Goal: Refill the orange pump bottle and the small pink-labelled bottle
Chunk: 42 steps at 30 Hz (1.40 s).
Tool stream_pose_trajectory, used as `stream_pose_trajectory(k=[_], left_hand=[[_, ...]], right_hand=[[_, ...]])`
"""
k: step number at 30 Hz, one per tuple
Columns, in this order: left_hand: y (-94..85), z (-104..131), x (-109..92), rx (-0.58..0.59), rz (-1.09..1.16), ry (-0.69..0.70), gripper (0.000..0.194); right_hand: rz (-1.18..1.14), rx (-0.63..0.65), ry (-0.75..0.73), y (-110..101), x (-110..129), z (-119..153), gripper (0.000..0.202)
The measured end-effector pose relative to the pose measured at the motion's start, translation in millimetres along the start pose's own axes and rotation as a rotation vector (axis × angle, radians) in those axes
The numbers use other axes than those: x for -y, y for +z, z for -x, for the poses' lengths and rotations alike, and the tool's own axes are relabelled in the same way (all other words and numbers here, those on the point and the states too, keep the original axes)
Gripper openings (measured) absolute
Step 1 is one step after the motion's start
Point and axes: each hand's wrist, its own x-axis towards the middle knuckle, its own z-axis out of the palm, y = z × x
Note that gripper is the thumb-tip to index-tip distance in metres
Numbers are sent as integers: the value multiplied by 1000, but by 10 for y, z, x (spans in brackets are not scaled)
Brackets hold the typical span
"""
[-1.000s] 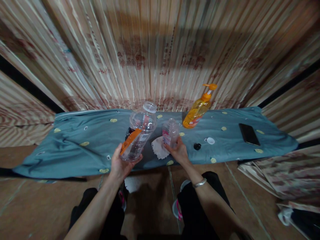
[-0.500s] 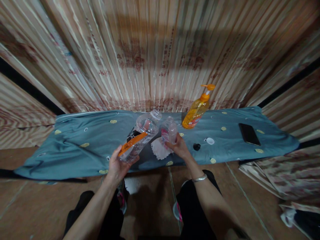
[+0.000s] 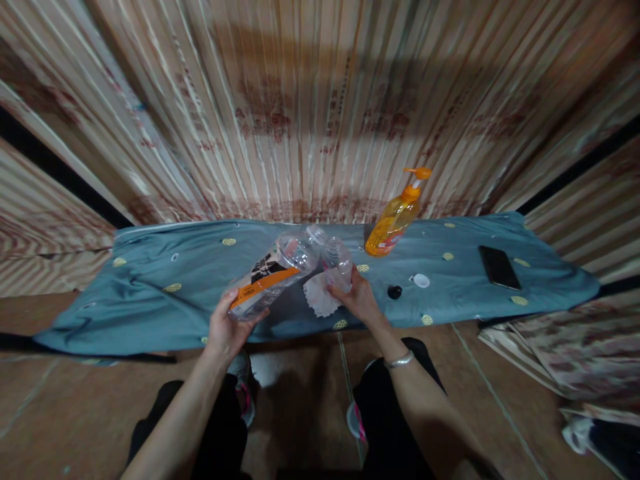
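My left hand [image 3: 230,327] is wrapped round the base of a large clear bottle [image 3: 267,277] with an orange and black label, tilted with its mouth up to the right. My right hand [image 3: 357,297] grips a smaller clear bottle [image 3: 340,260], its neck leaning left close to the large bottle's mouth. Whether the two mouths touch I cannot tell. Under the small bottle lies a white scalloped cloth [image 3: 319,297]. An orange pump bottle [image 3: 393,223] with yellow liquid stands behind and to the right.
The blue cloth-covered surface [image 3: 165,260] also bears a small black cap [image 3: 395,292], a white round lid [image 3: 421,281] and a dark phone [image 3: 500,267] at the right. Striped curtains [image 3: 310,100] hang behind. Black bars slope at both sides.
The large bottle is tilted lower toward the right and turned, showing more of its label. The small bottle now leans left, its neck nearer the large bottle's mouth.
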Motion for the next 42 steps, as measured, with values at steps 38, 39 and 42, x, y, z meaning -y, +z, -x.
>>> stream_pose_trajectory(k=[38,39,42], left_hand=[[-131,12,-51,14,5,-26,22],[-140,8,-52,17,-2,-19,24],[-158,-1,-54,15,-21,3,23]], right_hand=[[12,-55,-43,84,173,-1,77],[15,-58,-46,88,167,-1,76],[26,-59,-56,90,156,-1,74]])
